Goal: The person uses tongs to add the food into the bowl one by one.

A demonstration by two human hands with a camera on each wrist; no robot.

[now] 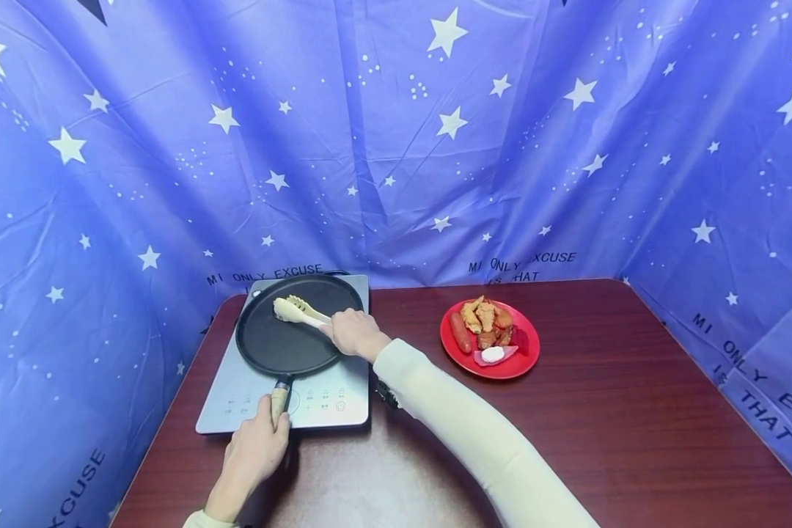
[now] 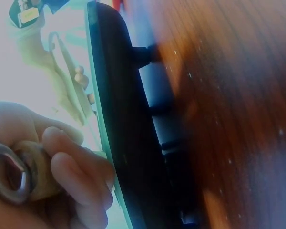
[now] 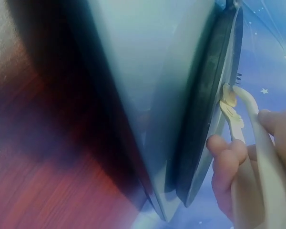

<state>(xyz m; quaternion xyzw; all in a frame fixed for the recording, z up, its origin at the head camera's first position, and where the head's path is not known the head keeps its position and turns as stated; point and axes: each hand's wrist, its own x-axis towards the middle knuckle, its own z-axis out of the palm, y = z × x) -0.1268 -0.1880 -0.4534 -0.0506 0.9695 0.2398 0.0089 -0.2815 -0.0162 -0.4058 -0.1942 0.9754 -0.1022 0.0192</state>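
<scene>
A round black flat pan (image 1: 284,341) sits on a white induction cooktop (image 1: 218,407) at the table's left. My left hand (image 1: 254,447) grips its wood-coloured handle (image 1: 279,402); in the left wrist view fingers curl round the handle end, which carries a metal ring (image 2: 20,191). Above the pan my right hand (image 1: 355,331) holds cream tongs (image 1: 292,311), their scalloped heads over the pan's middle. In the right wrist view the two arms of the tongs (image 3: 271,183) lie between thumb and fingers, heads close together near the pan's rim. Whether the heads touch the pan I cannot tell.
Right of the cooktop, a red plate (image 1: 524,359) bears a sausage (image 1: 460,334), fried chicken pieces (image 1: 485,315) and a pink slice with a white top (image 1: 493,355). The dark wooden table (image 1: 600,411) backs onto a blue star-patterned curtain (image 1: 396,147).
</scene>
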